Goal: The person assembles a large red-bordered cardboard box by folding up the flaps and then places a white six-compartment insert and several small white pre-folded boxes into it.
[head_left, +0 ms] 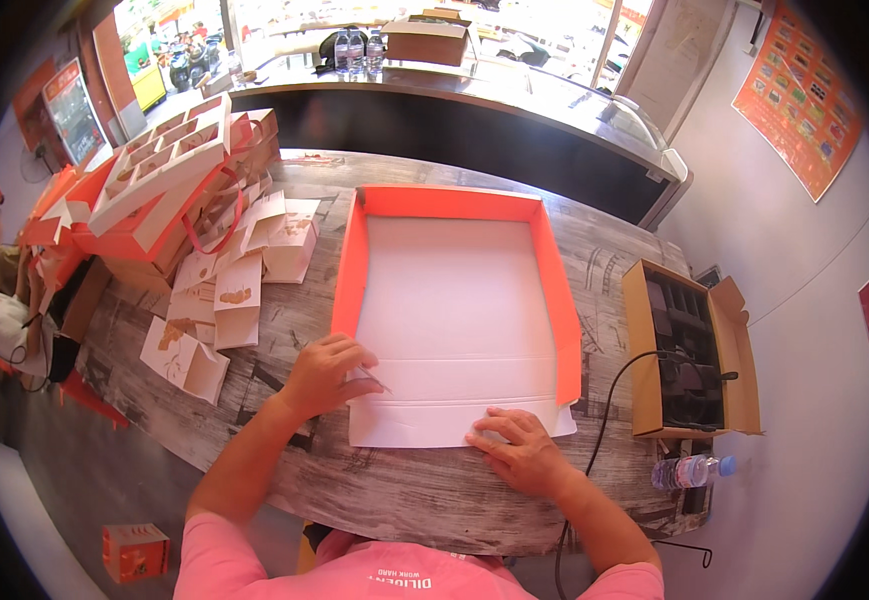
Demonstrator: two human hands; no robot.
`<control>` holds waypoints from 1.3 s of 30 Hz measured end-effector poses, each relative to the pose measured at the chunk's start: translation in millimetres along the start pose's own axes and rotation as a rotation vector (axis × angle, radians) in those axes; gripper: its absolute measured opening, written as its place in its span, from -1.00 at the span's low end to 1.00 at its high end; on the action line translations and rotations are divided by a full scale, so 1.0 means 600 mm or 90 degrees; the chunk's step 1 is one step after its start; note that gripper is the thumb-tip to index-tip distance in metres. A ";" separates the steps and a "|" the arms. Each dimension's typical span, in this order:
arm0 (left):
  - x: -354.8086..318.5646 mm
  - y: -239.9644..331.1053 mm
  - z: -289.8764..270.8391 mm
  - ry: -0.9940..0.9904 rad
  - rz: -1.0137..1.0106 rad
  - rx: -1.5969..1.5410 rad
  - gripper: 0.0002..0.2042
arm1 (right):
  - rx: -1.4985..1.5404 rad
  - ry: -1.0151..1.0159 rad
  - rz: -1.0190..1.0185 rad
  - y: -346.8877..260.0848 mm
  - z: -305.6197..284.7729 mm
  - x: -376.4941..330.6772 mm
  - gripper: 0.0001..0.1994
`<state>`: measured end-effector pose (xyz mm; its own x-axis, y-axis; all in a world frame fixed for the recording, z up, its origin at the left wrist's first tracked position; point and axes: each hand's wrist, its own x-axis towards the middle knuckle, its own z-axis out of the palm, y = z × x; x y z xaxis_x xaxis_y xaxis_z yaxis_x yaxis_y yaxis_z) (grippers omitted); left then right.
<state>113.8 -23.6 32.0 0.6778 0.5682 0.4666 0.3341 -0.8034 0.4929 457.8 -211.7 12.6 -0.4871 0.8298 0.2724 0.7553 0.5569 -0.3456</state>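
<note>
A large shallow cardboard box [459, 270], white inside with orange walls, lies in front of me. Its far, left and right walls stand up, while the white front flap [419, 425] lies folded out toward me. My left hand [329, 376] is at the near left corner, its fingers closed around a small white tab [366, 380] there. On the right part of the front flap rests my right hand [519, 450], fingers apart and slightly bent, touching the cardboard. Its palm side is hidden.
Several small white printed boxes [238, 300] lie at the left, beside stacked orange boxes and a white divided tray [169, 160]. At the right stand an open brown carton [689, 350] with black contents, a black cable and a water bottle [689, 471]. Another person [14, 320] sits far left.
</note>
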 end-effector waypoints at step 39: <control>-0.014 0.031 -0.006 -0.037 -0.038 0.187 -0.25 | -0.103 0.176 0.166 0.188 -0.121 0.033 -0.73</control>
<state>111.9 -42.9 39.6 0.6847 0.6119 0.3959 0.5444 -0.7906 0.2803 565.1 -135.2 44.5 -0.1505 0.8891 0.4323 0.9082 0.2971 -0.2949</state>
